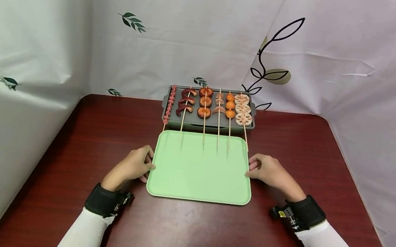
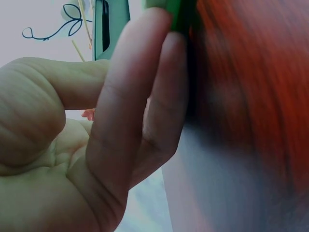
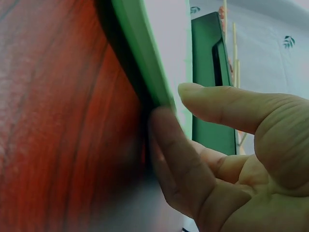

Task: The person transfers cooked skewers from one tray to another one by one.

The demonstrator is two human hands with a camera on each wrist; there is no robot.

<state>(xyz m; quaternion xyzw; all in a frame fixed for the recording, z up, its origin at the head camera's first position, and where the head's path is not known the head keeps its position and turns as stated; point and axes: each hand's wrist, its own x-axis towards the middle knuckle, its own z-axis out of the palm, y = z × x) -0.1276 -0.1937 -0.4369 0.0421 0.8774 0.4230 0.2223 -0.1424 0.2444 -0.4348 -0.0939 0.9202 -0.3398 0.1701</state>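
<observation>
My left hand (image 1: pixel 131 167) is at the left rim of the green tray (image 1: pixel 198 188), and my right hand (image 1: pixel 272 173) is at the right rim, one each side so the tray stays level and square to me. On the left, my fingers (image 2: pixel 140 101) lie fairly straight and close together with the tips against the tray's edge; the thumb sits apart from them, above. On the right it's the same picture: fingers (image 3: pixel 178 159) tucked under the rim where it meets the dark red surface (image 1: pixel 186 231), thumb hovering just over the lip, not clearly pinching. The tray lies flat between my two sets of fingers, bare on top.

Just beyond my fingertips stands the grey grill pan (image 1: pixel 253 115), touching or nearly touching the tray's far edge. Six skewers (image 1: pixel 205 112) rest across it, food on the pan and sticks reaching out over the tray towards my fingers, handy to grab.

Writing? None I can read: only leaf prints on the white backdrop (image 1: pixel 132 21), and a small yellow tag on my right wrist strap (image 1: pixel 300 215), too small to make out.
</observation>
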